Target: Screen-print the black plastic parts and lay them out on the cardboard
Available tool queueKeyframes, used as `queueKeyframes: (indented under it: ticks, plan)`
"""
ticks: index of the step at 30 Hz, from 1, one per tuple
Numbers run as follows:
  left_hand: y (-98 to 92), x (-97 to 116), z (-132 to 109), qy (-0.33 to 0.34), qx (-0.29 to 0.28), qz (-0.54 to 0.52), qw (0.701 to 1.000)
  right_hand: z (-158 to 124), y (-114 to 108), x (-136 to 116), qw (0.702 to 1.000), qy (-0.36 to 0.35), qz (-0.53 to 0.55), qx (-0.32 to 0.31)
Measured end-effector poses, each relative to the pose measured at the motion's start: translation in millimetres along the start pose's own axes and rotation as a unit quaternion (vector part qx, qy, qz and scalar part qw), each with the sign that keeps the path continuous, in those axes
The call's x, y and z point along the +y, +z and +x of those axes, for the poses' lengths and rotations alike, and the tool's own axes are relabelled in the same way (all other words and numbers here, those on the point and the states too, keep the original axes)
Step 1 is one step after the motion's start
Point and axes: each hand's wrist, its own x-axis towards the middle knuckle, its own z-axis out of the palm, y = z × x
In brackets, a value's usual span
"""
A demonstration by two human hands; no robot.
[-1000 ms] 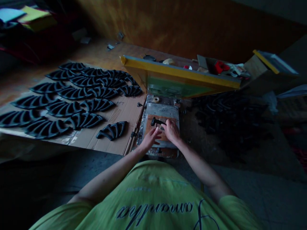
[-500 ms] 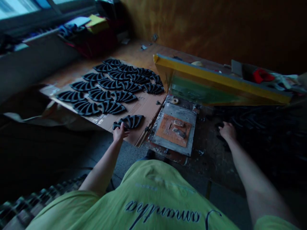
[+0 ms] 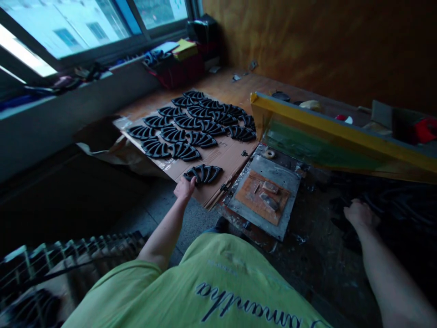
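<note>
A black ribbed fan-shaped piece [image 3: 206, 173] lies at the near edge of the cardboard [image 3: 223, 157]. At its left end is my left hand [image 3: 185, 187], fingers closed on that end with the thumb on top. Farther back on the cardboard, several similar black pieces [image 3: 184, 121] lie in rows. On the right, my right hand [image 3: 361, 213] has its fingers curled over dark pieces [image 3: 392, 196] heaped in shadow; what its fingertips hold is too dark to make out.
A metal plate [image 3: 287, 207] bearing a brown sheet and small blocks is between my hands. Behind it a yellow-edged screen frame [image 3: 317, 114] stands tilted up. A tape roll [image 3: 269, 154] lies near its hinge side. A red bin [image 3: 180, 70] sits by the window.
The view has swung right to left, showing more window. My left hand stays at the near black piece. My right hand is now farther over the dark heap, its fingers curled down.
</note>
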Motion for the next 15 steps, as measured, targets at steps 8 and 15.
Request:
queueKeyframes:
  ticks: [8,15]
  plan:
    - [31.4,48.2,-40.3,0.149,0.023,0.038,0.988,-91.2,18.9,-79.4,0.949,0.008,0.304,-0.078]
    - [29.5,54.4,-14.4,0.141,0.01,0.055,0.988,-173.5,58.5,-141.9,0.851,0.097,0.495,-0.147]
